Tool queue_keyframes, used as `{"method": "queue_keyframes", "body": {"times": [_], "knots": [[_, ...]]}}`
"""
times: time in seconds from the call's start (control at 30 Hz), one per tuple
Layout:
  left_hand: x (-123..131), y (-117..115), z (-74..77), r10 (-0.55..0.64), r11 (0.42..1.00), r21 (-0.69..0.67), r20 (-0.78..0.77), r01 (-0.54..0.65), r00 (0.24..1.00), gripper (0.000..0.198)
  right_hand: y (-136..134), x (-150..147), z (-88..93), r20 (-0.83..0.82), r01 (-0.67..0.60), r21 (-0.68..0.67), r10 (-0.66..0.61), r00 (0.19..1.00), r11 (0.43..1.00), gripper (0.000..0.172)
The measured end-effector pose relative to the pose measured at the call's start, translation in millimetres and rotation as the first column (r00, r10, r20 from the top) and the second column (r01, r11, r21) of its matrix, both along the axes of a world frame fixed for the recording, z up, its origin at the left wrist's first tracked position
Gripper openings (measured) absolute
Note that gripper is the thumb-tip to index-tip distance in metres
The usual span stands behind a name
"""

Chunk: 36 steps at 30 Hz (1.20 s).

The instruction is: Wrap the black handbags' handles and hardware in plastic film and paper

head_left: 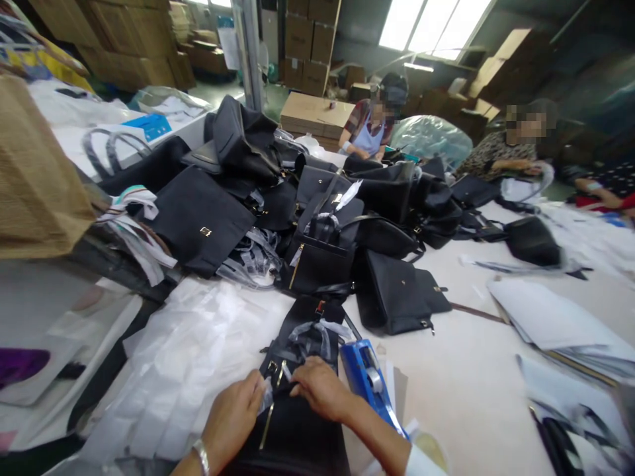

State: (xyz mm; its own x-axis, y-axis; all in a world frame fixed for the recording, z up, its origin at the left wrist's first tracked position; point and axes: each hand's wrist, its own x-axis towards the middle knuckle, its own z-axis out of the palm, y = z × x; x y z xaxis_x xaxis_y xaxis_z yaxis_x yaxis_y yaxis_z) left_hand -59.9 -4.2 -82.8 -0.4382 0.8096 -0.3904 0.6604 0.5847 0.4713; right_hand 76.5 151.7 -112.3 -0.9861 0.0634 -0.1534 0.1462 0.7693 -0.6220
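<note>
Presently our left hand and right hand each pinch, grip closed, the plastic wrap on the black handbag; we judge the next move needs steady tension.

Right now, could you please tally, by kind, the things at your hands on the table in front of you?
black bag, gripped by the left hand and right hand: 1
blue tape dispenser: 1
silver bracelet: 1
Total: 3
</note>
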Motion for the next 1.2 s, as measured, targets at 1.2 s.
{"method": "queue_keyframes", "body": {"times": [1.2], "knots": [[-15, 54, -32.0, -0.452, 0.883, -0.063, -0.385, 0.466, 0.805, 0.022, 100, -12, -29.2, -0.001, 0.011, -0.208, -0.012, 1.000, 0.978, 0.031]]}}
